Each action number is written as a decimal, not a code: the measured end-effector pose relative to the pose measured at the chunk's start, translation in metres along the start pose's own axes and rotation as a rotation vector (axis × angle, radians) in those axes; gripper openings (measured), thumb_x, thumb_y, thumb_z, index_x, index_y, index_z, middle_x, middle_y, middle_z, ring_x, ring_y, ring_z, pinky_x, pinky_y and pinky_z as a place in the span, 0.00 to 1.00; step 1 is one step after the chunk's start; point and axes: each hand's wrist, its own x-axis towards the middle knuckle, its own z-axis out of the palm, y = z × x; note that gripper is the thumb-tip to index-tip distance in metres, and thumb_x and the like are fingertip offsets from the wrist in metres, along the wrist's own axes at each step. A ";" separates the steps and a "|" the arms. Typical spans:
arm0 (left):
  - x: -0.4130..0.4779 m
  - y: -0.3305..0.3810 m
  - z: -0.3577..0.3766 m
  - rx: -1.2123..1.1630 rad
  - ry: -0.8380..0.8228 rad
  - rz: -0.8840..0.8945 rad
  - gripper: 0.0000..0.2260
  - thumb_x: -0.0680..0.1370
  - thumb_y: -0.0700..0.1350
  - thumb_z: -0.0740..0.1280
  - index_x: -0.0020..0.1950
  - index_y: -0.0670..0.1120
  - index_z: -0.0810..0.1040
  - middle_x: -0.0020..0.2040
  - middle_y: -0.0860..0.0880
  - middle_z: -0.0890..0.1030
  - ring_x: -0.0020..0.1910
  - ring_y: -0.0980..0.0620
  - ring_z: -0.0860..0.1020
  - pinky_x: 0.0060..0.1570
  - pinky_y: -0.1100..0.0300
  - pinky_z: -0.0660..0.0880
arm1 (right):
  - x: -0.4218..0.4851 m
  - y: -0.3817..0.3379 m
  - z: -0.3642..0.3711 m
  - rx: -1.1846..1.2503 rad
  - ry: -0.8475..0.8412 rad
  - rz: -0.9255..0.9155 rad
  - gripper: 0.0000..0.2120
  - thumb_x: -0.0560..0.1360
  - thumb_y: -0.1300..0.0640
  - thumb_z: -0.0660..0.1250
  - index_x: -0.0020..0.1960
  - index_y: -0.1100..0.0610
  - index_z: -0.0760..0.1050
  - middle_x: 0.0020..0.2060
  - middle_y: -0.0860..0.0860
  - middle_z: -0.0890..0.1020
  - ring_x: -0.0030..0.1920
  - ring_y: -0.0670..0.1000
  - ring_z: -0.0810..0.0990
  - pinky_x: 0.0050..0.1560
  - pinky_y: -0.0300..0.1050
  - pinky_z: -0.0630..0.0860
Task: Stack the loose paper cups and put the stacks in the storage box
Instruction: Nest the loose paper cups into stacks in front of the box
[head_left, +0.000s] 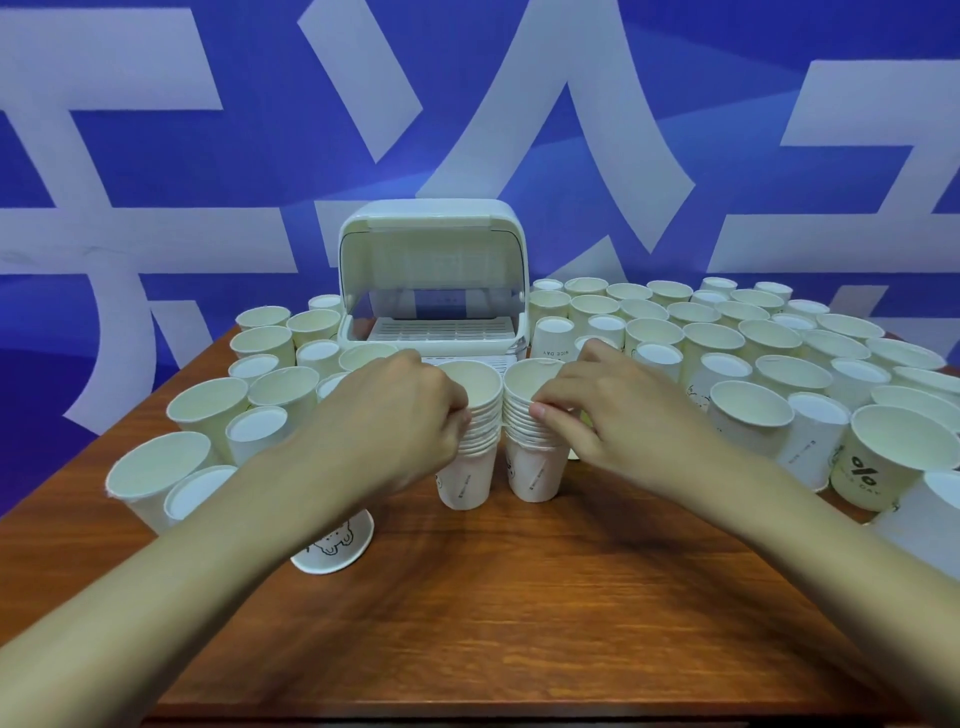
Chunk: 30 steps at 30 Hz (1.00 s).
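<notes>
head view: left hand (400, 415) fingers (453, 402) curl round left stack (466, 480); right hand (613, 415) grips right stack (536, 475).

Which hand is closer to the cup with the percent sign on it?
Right. The right hand holds a cup stack to the left of the percent cup; the left hand holds the other stack, farther left.

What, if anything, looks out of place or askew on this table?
Nothing looks spilled or crushed. Only oddity: the loose cups are mixed, some upright, some upside down, like the bear-print cup at lower left.
</notes>
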 end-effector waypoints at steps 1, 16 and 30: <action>0.001 0.000 0.000 0.001 0.000 -0.003 0.14 0.79 0.53 0.58 0.39 0.49 0.78 0.39 0.49 0.79 0.43 0.48 0.73 0.41 0.51 0.75 | 0.001 0.000 0.002 -0.006 0.000 0.004 0.23 0.78 0.39 0.49 0.49 0.45 0.81 0.39 0.41 0.79 0.47 0.48 0.68 0.39 0.53 0.76; 0.027 -0.025 -0.042 -0.024 0.053 -0.159 0.08 0.79 0.52 0.62 0.50 0.57 0.81 0.45 0.57 0.82 0.45 0.48 0.78 0.43 0.53 0.76 | 0.016 0.077 -0.047 0.037 0.090 0.267 0.08 0.79 0.49 0.63 0.52 0.42 0.82 0.43 0.41 0.83 0.43 0.45 0.78 0.45 0.51 0.78; 0.014 -0.074 -0.019 0.016 -0.319 -0.179 0.08 0.77 0.52 0.66 0.55 0.55 0.79 0.54 0.55 0.81 0.47 0.55 0.77 0.44 0.58 0.74 | 0.024 0.056 0.008 -0.058 -0.294 0.056 0.09 0.73 0.40 0.67 0.48 0.44 0.75 0.42 0.45 0.80 0.40 0.46 0.73 0.38 0.48 0.75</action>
